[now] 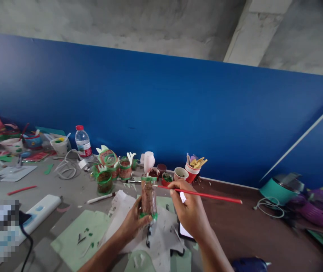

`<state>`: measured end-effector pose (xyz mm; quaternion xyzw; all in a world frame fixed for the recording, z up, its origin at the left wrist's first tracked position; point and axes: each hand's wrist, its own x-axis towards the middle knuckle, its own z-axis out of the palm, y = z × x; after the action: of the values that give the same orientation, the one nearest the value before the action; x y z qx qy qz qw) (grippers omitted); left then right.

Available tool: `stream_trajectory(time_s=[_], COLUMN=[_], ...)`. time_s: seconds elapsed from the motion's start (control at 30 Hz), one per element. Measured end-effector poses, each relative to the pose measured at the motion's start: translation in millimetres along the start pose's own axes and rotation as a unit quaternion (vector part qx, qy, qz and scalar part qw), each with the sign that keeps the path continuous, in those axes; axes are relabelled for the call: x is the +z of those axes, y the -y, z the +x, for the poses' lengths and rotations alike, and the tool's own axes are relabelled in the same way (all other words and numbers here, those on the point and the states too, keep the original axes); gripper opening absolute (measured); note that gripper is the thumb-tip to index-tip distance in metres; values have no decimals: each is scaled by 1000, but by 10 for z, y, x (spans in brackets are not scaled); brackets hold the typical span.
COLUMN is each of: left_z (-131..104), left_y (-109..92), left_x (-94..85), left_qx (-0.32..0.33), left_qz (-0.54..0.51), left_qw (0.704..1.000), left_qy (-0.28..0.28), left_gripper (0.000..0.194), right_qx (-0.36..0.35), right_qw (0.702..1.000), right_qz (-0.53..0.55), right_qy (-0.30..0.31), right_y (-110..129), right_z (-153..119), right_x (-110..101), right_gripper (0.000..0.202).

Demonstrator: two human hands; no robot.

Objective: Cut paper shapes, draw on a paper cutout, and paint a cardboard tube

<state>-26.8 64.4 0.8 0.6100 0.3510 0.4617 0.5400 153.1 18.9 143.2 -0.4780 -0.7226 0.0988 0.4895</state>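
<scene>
My left hand is closed around the lower part of a clear plastic bottle piece, which is coated brown on its side and has green bands at top and bottom. It is held upright above crumpled white paper. In my right hand is a thin red paintbrush, pinched near its tip end. The brush tip points left and meets or nearly meets the upper side of the bottle piece; exact contact I cannot tell. Below my right hand a phone with a lit screen lies partly hidden.
Behind my hands stand brown-and-green decorated containers, a paper cup and a red cup of wooden sticks. A water bottle stands left of them. Green paper sheets and a power strip lie left; a glue gun lies front right.
</scene>
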Motion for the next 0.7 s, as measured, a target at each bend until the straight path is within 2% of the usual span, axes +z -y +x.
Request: stream_trajectory(time_s=[0.17, 0.43, 0.7], left_z=[-6, -5, -7], left_y=[-20, 78, 27], left_x=[6, -7, 9], left_qx=[2, -3, 0], left_qz=[18, 18, 23], left_qw=[1000, 1000, 1000], left_qy=[11, 19, 15], left_gripper=[97, 92, 93], right_qx=[-11, -13, -15], right_qw=[1000, 1000, 999], right_qz=[-8, -12, -47], right_qy=[0, 4, 20], right_y=[24, 39, 58], right_z=[-8, -8, -11], right_x=[1, 12, 35], right_gripper=[12, 16, 15])
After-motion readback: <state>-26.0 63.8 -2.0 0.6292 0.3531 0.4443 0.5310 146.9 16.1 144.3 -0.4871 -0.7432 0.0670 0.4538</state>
